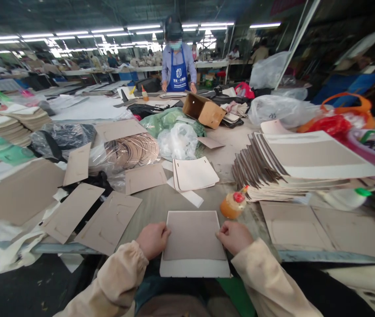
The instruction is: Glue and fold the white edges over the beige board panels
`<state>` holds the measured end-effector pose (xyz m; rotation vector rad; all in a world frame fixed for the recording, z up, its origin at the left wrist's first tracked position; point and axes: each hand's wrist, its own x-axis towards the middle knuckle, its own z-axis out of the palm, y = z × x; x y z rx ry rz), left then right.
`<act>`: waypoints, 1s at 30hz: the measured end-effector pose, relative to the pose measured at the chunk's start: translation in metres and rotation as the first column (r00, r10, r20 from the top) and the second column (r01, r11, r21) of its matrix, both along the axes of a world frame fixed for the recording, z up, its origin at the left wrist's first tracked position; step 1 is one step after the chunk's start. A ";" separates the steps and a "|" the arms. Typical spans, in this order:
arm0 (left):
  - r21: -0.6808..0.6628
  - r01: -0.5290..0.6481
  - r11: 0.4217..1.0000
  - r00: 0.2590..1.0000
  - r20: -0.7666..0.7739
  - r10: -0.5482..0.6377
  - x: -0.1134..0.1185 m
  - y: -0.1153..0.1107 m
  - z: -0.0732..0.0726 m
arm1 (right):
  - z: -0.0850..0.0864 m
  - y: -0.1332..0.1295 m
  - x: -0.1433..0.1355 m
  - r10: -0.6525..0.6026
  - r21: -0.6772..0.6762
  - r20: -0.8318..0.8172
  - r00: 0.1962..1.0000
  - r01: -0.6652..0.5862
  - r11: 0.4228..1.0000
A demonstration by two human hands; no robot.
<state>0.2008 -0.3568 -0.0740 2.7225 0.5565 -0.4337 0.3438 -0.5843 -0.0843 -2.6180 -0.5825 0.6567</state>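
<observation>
A flat taupe panel (194,235) lies over a slightly larger white panel (194,268), whose white border shows at the near end and thinly at the far end. Their near part juts past the table edge toward my body. My left hand (154,240) pinches the left side of the taupe panel, and my right hand (235,237) pinches its right side. Whether the fingers also grip the white panel is unclear. Just beyond my right hand stands a bottle of orange-brown liquid (233,204) with a red top. Farther ahead is a small stack of cream pieces (194,174).
Taupe boards (110,220) lie to the left, beside plastic-wrapped rounded pieces (131,152). A tall stack of panels (319,154) fills the right side, with more boards (293,226) in front. Across the table, near a cardboard box (204,110), stands a person in a blue apron (178,70).
</observation>
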 end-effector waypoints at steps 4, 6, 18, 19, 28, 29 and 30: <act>0.005 0.033 0.999 0.999 -0.005 -0.033 0.002 0.002 0.001 | 0.003 0.002 0.005 0.060 -0.042 0.034 0.998 -0.059 0.997; 0.015 0.052 0.999 0.999 -0.007 -0.052 0.003 0.002 0.002 | 0.005 0.003 0.006 0.095 -0.063 0.043 0.995 -0.092 0.994; 0.256 0.115 0.960 0.916 0.346 -0.202 -0.018 -0.005 -0.013 | 0.006 -0.002 0.006 0.118 -0.131 0.090 0.989 -0.105 0.986; 0.273 0.188 0.944 0.885 0.370 -0.283 -0.019 -0.007 -0.017 | 0.007 -0.003 0.003 0.107 -0.126 0.102 0.989 -0.094 0.988; 0.329 0.329 0.885 0.802 0.397 -0.446 -0.020 -0.007 -0.037 | 0.027 0.029 -0.058 0.083 0.137 0.590 0.803 -0.201 0.970; 0.336 0.329 0.883 0.792 0.410 -0.451 -0.020 -0.006 -0.039 | 0.027 0.042 -0.065 0.130 0.195 0.592 0.796 -0.297 0.935; 0.344 0.330 0.879 0.782 0.422 -0.459 -0.020 -0.004 -0.041 | 0.024 0.056 -0.071 0.199 0.217 0.552 0.810 -0.370 0.903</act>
